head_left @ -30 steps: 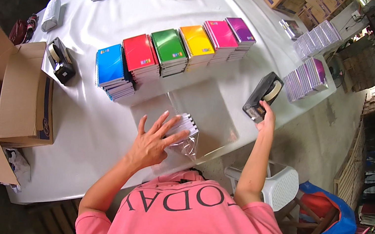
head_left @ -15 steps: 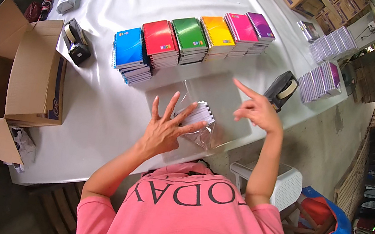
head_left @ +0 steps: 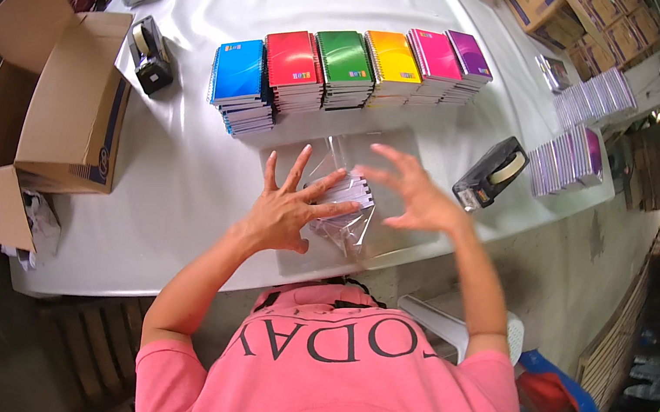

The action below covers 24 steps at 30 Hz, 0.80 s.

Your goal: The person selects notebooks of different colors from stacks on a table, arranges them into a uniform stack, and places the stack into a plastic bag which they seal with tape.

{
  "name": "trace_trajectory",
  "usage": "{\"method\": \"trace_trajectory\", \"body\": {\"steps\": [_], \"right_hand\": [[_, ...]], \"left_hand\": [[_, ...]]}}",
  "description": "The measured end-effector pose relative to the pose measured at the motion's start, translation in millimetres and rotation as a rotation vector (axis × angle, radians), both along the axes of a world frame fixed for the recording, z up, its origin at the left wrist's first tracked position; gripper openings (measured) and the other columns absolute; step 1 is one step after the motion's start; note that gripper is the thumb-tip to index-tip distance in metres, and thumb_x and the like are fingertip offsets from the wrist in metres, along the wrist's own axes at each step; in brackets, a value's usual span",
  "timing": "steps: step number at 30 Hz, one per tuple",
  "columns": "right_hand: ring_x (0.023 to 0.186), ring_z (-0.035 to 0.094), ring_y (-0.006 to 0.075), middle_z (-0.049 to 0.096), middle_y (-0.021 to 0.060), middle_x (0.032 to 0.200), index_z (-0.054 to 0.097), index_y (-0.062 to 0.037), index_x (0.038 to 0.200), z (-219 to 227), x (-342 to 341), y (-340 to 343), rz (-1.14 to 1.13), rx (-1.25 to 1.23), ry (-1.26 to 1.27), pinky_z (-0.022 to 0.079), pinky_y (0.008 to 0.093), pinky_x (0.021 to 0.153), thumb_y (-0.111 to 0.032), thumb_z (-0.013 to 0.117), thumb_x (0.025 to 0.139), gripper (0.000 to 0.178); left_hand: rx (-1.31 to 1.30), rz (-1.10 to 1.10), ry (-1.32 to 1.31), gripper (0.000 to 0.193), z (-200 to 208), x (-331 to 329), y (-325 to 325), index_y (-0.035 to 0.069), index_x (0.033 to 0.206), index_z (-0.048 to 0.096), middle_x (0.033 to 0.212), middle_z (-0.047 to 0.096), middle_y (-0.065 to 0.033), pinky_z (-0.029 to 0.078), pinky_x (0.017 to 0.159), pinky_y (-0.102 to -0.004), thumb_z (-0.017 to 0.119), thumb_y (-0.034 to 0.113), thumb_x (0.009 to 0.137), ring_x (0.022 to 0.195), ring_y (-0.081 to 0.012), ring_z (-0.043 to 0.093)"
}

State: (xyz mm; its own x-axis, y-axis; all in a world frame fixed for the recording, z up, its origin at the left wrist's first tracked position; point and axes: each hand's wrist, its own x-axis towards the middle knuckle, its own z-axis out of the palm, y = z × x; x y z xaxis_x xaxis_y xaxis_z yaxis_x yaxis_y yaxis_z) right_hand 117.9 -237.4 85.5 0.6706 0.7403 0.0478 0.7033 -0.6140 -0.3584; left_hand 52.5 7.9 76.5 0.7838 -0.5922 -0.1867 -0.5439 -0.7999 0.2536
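My left hand [head_left: 283, 211] has its fingers spread, with the fingertips over a small stack of notebooks [head_left: 356, 194] in clear plastic film [head_left: 347, 234]. White page edges with dark marks show on the stack; the hand hides part of it. My right hand [head_left: 420, 197], slightly blurred, is held just right of the stack with its fingers apart and nothing in them. Beyond the hands stand piles of spiral notebooks in a row: blue [head_left: 236, 75], red [head_left: 293, 58], green [head_left: 342, 60], yellow [head_left: 392, 58], pink [head_left: 434, 55] and purple [head_left: 468, 56].
A black tape dispenser [head_left: 490, 174] stands at the right table edge, another tape dispenser [head_left: 151, 58] at the left. An open cardboard box [head_left: 70, 103] is at the far left. Wrapped notebook bundles [head_left: 569, 164] line the right edge. A white plastic stool [head_left: 438, 320] sits below the table.
My right hand has moved left, closer to the stack, and its pointing finger has given way to spread fingers. My left hand stays on the stack. The view has shifted slightly.
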Motion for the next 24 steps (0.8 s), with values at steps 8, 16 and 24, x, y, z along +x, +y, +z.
{"method": "trace_trajectory", "body": {"steps": [8,16,24], "right_hand": [[0.122,0.044,0.025,0.05,0.0052,0.13,0.072,-0.019,0.093,-30.1,-20.8,26.5,0.018,0.779,0.087,0.031,0.0432,0.102,-0.013,0.074,0.071,0.022],[0.114,0.048,0.0248,0.053,0.0148,0.121,0.026,-0.0107,0.142,-60.2,-27.9,32.3,-0.158,0.947,0.654,0.042,0.0378,0.095,-0.02,0.086,0.062,0.101],[0.085,0.058,0.0125,0.06,0.0045,0.089,0.041,0.0004,0.134,-54.9,9.8,46.6,-0.289,0.79,0.917,0.049,0.0279,0.078,-0.013,0.085,0.063,0.084]], "left_hand": [[-0.362,0.242,-0.023,0.057,-36.2,-2.5,-6.5,0.038,0.112,0.065,0.15,0.027,0.0049,0.005,0.1,-0.073,0.082,0.03,0.058,0.142,-0.0353,0.006],[-1.183,0.651,-0.051,0.022,-52.7,21.4,-23.6,0.013,0.078,0.076,0.133,0.046,-0.0145,0.046,0.091,-0.0375,0.085,0.02,0.059,0.119,-0.0282,0.05],[-1.249,0.824,-0.027,0.025,-43.8,25.2,-23.4,0.009,0.086,0.073,0.119,0.051,-0.0113,0.052,0.077,-0.0334,0.083,0.014,0.063,0.099,-0.0192,0.057]]}}
